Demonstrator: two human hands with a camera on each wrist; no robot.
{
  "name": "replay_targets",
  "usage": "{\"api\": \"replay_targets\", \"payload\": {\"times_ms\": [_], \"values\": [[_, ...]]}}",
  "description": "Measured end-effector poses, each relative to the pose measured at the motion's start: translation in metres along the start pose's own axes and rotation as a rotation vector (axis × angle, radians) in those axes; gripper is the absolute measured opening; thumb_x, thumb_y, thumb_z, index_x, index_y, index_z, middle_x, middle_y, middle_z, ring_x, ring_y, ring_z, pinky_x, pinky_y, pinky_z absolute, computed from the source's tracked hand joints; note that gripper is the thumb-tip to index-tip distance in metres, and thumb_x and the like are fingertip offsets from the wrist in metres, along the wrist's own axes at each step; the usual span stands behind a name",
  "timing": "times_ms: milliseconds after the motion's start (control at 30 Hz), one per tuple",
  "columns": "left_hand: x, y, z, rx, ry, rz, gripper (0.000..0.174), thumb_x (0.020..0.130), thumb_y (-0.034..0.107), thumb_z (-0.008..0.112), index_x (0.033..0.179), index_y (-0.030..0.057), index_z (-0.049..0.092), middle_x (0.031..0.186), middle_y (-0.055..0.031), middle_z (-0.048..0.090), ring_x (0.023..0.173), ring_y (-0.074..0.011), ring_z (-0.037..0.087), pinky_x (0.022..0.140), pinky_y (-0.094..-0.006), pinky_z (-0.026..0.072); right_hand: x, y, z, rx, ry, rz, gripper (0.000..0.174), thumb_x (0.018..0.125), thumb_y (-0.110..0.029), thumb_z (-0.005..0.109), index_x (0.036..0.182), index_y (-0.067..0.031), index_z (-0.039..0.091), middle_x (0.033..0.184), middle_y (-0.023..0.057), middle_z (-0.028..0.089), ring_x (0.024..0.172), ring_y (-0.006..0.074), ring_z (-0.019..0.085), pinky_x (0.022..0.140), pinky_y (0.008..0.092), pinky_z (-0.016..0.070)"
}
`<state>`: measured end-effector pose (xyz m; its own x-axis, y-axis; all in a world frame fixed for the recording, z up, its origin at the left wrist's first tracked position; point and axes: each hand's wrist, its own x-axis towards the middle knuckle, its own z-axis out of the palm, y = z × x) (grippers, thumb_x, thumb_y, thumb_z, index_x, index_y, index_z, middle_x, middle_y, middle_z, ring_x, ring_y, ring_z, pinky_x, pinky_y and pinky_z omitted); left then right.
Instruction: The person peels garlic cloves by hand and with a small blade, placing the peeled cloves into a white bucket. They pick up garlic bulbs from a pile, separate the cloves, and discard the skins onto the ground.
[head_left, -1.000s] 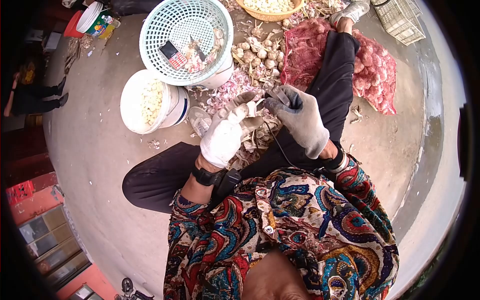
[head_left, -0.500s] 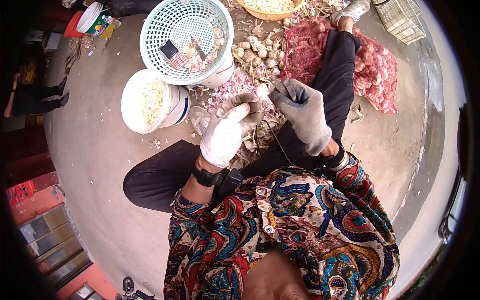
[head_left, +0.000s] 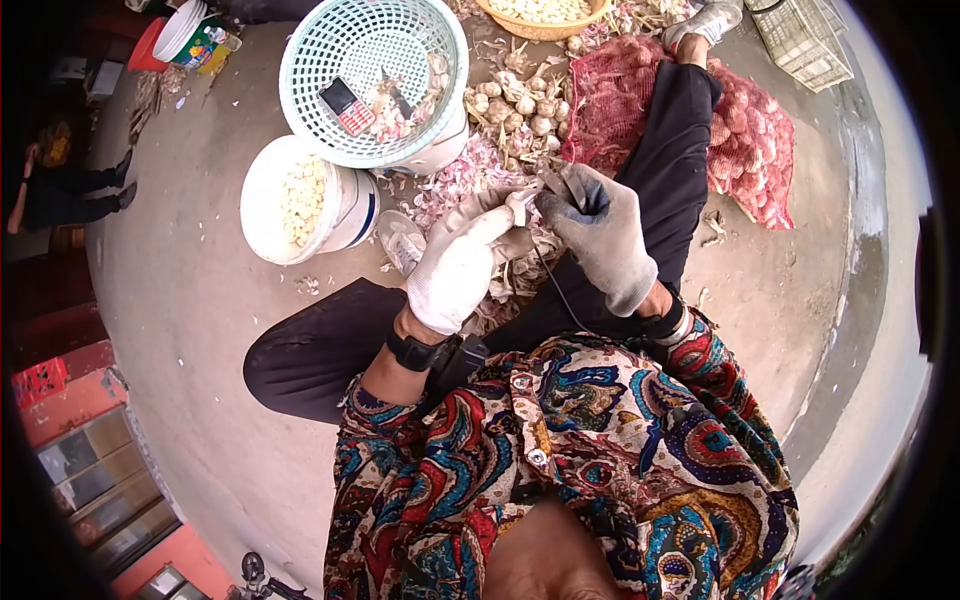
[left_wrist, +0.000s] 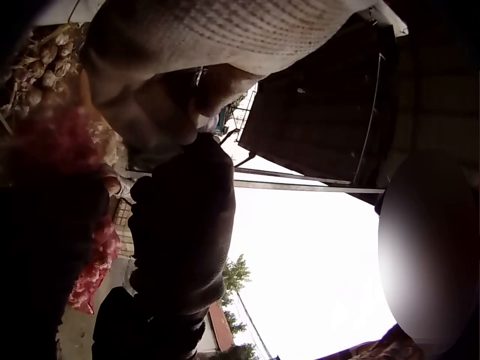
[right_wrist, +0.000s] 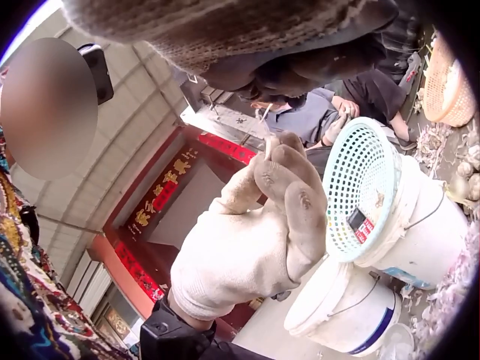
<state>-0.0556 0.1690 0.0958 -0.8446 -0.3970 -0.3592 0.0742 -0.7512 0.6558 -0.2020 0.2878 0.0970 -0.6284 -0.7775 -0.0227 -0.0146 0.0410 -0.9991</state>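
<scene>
The gloved left hand (head_left: 455, 268), in white with grey finger fronts, pinches a small pale piece (head_left: 517, 207), apparently garlic, between thumb and fingertips. Close on its right, the grey-gloved right hand (head_left: 605, 240) curls its fingers round a small greyish tool (head_left: 572, 188) at that piece. In the right wrist view the left hand (right_wrist: 247, 232) has its fingertips bent together, with a thin pale strip above them. The left wrist view shows the right hand (left_wrist: 184, 225) dark against the sky, its grip hard to make out.
A blue-green basket (head_left: 300, 115) holds a phone (head_left: 346, 106) and skins. Beside it stands a white bucket (head_left: 262, 240) of peeled cloves. Garlic bulbs (head_left: 520, 105), pink skins (head_left: 455, 185), a red net sack (head_left: 750, 150), a yellow basket (head_left: 548, 33) and a crate (head_left: 800, 45) lie beyond the hands.
The hands drew slightly apart half a second ago and are now together again. The left hand has turned and moved right, with a pale piece at its fingertips; the tool shows again in the right hand.
</scene>
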Motion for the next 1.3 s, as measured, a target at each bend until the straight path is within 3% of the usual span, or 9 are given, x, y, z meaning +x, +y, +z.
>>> {"api": "replay_targets", "payload": {"times_ms": [167, 333, 467, 567, 733, 800, 967, 1033, 1300], "values": [[0.0, -0.001, -0.007, 0.142, 0.028, -0.032, 0.027, 0.101, 0.006, 0.057, 0.127, -0.0015, 0.062, 0.114, -0.0071, 0.07, 0.097, -0.0158, 0.069, 0.089, -0.0308, 0.0577, 0.009, -0.007, -0.009, 0.035, 0.141, 0.069, 0.016, 0.096, -0.007, 0.069, 0.087, 0.0019, 0.058, 0.076, -0.0079, 0.048, 0.073, 0.0013, 0.041, 0.064, 0.0194, 0.0373], [-0.001, 0.002, 0.006, 0.438, 0.158, 0.139, 0.024, 0.099, 0.002, 0.062, 0.122, -0.0028, 0.064, 0.112, -0.0084, 0.071, 0.097, -0.0108, 0.068, 0.086, -0.0255, 0.0569, 0.0, 0.003, -0.014, -0.061, -0.148, 0.174, 0.016, 0.095, -0.011, 0.074, 0.101, 0.0028, 0.068, 0.083, -0.0089, 0.054, 0.076, 0.001, 0.042, 0.066, 0.0206, 0.0377], [-0.001, 0.0, 0.01, 0.5, 0.186, 0.18, 0.022, 0.098, 0.001, 0.062, 0.12, -0.0026, 0.065, 0.11, -0.0073, 0.072, 0.094, -0.0106, 0.068, 0.084, -0.0248, 0.057, -0.007, 0.006, -0.008, -0.128, -0.084, 0.161, 0.014, 0.094, -0.008, 0.074, 0.095, 0.0025, 0.065, 0.081, -0.0091, 0.049, 0.077, 0.0018, 0.039, 0.069, 0.0197, 0.0382], [-0.004, 0.007, 0.012, 0.475, 0.16, 0.043, 0.02, 0.098, 0.001, 0.062, 0.118, -0.0022, 0.067, 0.108, -0.0064, 0.072, 0.093, -0.0103, 0.068, 0.082, -0.0243, 0.0572, 0.001, 0.008, -0.009, 0.01, 0.04, 0.004, 0.018, 0.096, -0.01, 0.07, 0.084, -0.0005, 0.06, 0.07, -0.0071, 0.049, 0.068, 0.0015, 0.037, 0.058, 0.0224, 0.0357], [-0.005, 0.007, 0.01, 0.509, 0.151, 0.128, 0.02, 0.097, 0.009, 0.069, 0.115, 0.0014, 0.07, 0.1, 0.0, 0.072, 0.081, -0.0053, 0.065, 0.072, -0.0191, 0.0516, 0.002, -0.017, -0.02, 0.006, -0.091, 0.309, 0.024, 0.099, -0.02, 0.071, 0.104, 0.0035, 0.069, 0.077, -0.0075, 0.055, 0.072, 0.0014, 0.043, 0.063, 0.0213, 0.0381], [-0.005, 0.011, 0.013, 0.486, 0.167, 0.09, 0.022, 0.098, 0.009, 0.068, 0.118, -0.0001, 0.07, 0.102, -0.0011, 0.072, 0.082, -0.0057, 0.065, 0.073, -0.0188, 0.0516, -0.001, -0.011, -0.016, -0.127, -0.103, 0.122, 0.03, 0.1, -0.023, 0.069, 0.109, 0.0062, 0.068, 0.08, -0.0043, 0.06, 0.076, 0.0033, 0.048, 0.068, 0.0238, 0.044], [-0.003, 0.009, 0.005, 0.476, 0.169, 0.145, 0.022, 0.099, 0.004, 0.064, 0.12, -0.0019, 0.07, 0.106, -0.0024, 0.073, 0.088, -0.0061, 0.067, 0.078, -0.019, 0.0526, -0.007, -0.021, -0.028, -0.322, -0.239, 0.094, 0.027, 0.103, -0.022, 0.063, 0.111, 0.0037, 0.067, 0.076, 0.0049, 0.06, 0.074, 0.008, 0.048, 0.068, 0.0283, 0.0462], [-0.005, 0.012, 0.006, 0.494, 0.167, 0.146, 0.025, 0.1, 0.0, 0.058, 0.123, -0.0057, 0.066, 0.114, -0.009, 0.072, 0.104, -0.0135, 0.069, 0.094, -0.0257, 0.0537, -0.004, -0.024, -0.03, -0.422, -0.299, 0.087, 0.026, 0.102, -0.022, 0.064, 0.108, 0.003, 0.067, 0.074, 0.0068, 0.058, 0.071, 0.0093, 0.046, 0.067, 0.0299, 0.0454], [-0.008, 0.015, 0.006, 0.509, 0.099, 0.124, 0.024, 0.099, 0.001, 0.062, 0.122, -0.0055, 0.068, 0.106, -0.0063, 0.074, 0.093, -0.0086, 0.068, 0.082, -0.0213, 0.0546, -0.005, -0.023, -0.031, -0.535, -0.353, -0.022, 0.021, 0.096, -0.02, 0.071, 0.097, 0.0015, 0.068, 0.066, 0.0143, 0.048, 0.061, 0.0144, 0.039, 0.058, 0.0347, 0.0421]]}}
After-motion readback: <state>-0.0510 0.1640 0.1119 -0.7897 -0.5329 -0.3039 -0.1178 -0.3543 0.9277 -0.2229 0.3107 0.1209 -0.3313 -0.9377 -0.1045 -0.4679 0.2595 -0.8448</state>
